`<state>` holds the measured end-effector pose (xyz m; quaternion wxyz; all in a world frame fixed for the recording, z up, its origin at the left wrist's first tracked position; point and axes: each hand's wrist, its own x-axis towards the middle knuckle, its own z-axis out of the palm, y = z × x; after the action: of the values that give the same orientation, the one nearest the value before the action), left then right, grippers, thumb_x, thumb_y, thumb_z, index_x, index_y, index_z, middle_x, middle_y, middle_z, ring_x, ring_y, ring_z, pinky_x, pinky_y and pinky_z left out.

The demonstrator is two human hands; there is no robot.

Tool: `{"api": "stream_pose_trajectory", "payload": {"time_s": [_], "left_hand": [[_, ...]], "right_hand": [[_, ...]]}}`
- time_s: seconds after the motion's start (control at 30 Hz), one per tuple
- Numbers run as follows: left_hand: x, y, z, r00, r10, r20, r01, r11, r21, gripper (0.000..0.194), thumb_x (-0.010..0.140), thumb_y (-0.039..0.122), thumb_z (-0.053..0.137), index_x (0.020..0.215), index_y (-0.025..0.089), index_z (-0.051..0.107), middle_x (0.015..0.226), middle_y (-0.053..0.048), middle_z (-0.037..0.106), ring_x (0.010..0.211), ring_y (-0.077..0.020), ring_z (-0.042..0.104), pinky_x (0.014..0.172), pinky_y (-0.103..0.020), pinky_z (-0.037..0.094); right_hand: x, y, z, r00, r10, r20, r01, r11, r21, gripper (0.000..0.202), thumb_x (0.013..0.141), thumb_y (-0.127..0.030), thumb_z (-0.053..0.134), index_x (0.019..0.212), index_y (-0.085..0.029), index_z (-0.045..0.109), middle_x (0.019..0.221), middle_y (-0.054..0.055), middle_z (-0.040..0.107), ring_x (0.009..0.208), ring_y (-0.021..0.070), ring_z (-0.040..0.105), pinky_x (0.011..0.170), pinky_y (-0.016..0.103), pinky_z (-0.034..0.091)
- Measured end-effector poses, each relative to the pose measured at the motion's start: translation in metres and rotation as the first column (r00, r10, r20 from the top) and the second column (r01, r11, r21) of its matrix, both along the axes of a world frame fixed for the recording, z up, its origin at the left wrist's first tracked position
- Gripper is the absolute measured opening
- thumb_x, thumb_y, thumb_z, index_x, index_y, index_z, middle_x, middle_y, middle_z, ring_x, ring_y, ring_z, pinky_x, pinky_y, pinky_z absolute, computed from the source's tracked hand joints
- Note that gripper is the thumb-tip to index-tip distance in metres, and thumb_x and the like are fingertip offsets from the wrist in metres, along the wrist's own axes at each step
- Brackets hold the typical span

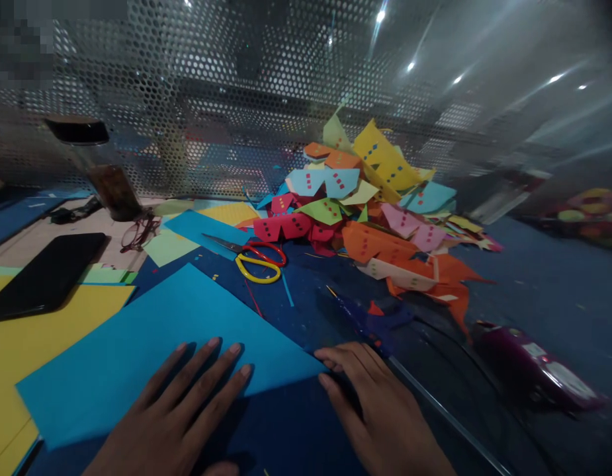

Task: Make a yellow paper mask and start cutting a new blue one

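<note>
Fingers of your left hand [171,416] are spread flat over the blue sheet [151,337], while your right hand [380,400] appears to pinch its right corner between thumb and fingertips. It lies before you on the dark blue table [280,423], overlapping yellow paper [12,363] and nearer you than the scissors [231,246]. Expect it to be light, smooth, fairly stiff and easily creased; hold it by corners or edges, pressing gently with flat fingers

Left hand [179,403] lies flat on blue sheet [151,330], fingers spread; right hand [380,400] at sheet's right corner. Scissors [239,249] lie beyond, near piled folded papers [298,228]; glue gun [385,322] at right.
</note>
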<state>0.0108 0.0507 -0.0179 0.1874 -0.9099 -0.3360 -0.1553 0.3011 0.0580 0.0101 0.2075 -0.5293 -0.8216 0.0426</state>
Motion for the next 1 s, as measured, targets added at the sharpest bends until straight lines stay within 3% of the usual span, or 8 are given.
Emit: {"api": "stream_pose_trajectory", "payload": {"time_s": [0.4, 0.67, 1.0], "left_hand": [[-0.009, -0.001, -0.022, 0.998, -0.023, 0.066, 0.027, 0.997, -0.069, 0.086, 0.084, 0.071, 0.053, 0.153, 0.021, 0.037, 0.154, -0.006, 0.048, 0.150, -0.0281, 0.023, 0.125, -0.047, 0.004], [-0.010, 0.000, -0.020, 0.997, -0.033, 0.063, 0.038, 0.996, -0.082, 0.085, 0.086, 0.069, 0.052, 0.154, 0.021, 0.033, 0.156, -0.006, 0.044, 0.150, -0.0276, 0.022, 0.125, -0.047, 0.004], [-0.006, 0.002, -0.011, 1.000, 0.011, 0.007, -0.011, 0.999, -0.047, 0.078, 0.087, 0.070, 0.049, 0.151, 0.025, 0.040, 0.154, -0.001, 0.047, 0.148, -0.0266, 0.029, 0.125, -0.045, 0.005]], "right_hand": [[-0.003, -0.003, 0.004, 0.999, -0.013, -0.031, 0.014, 1.000, 0.013, 0.023, 0.097, -0.011, 0.043, 0.104, -0.022, 0.063, 0.096, 0.004, 0.071, 0.088, 0.0207, 0.067, 0.079, 0.037, 0.055], [-0.003, -0.004, 0.004, 0.998, -0.037, -0.046, 0.038, 0.999, 0.025, 0.026, 0.097, -0.009, 0.040, 0.104, -0.020, 0.063, 0.095, 0.005, 0.071, 0.087, 0.0202, 0.066, 0.080, 0.036, 0.054], [-0.002, -0.002, 0.006, 0.998, -0.046, 0.044, 0.041, 0.993, 0.106, 0.027, 0.097, -0.013, 0.040, 0.103, -0.022, 0.065, 0.091, 0.003, 0.073, 0.083, 0.0192, 0.070, 0.073, 0.034, 0.055]]}}
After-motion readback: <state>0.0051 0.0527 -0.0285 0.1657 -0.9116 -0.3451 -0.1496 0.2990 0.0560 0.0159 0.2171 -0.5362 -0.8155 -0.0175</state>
